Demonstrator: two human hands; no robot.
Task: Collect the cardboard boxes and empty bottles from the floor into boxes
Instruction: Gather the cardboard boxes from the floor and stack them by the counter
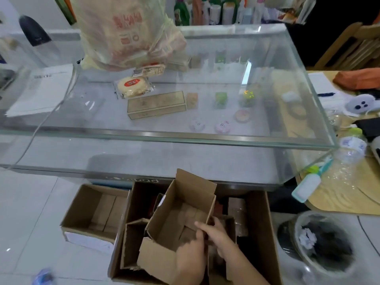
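I have the small open brown cardboard box (181, 214) tilted inside the large brown cardboard carton (259, 233) on the white tiled floor (30, 202), angled so it nests among the cardboard there. My left hand (191, 257) grips its near wall, and my right hand (217, 233) curls its fingers over the same edge to steer it down. A blurred clear plastic bottle (43, 277) lies on the tiles at lower left, not yet collected; a second open cardboard carton (90, 210) stands just beside the large one
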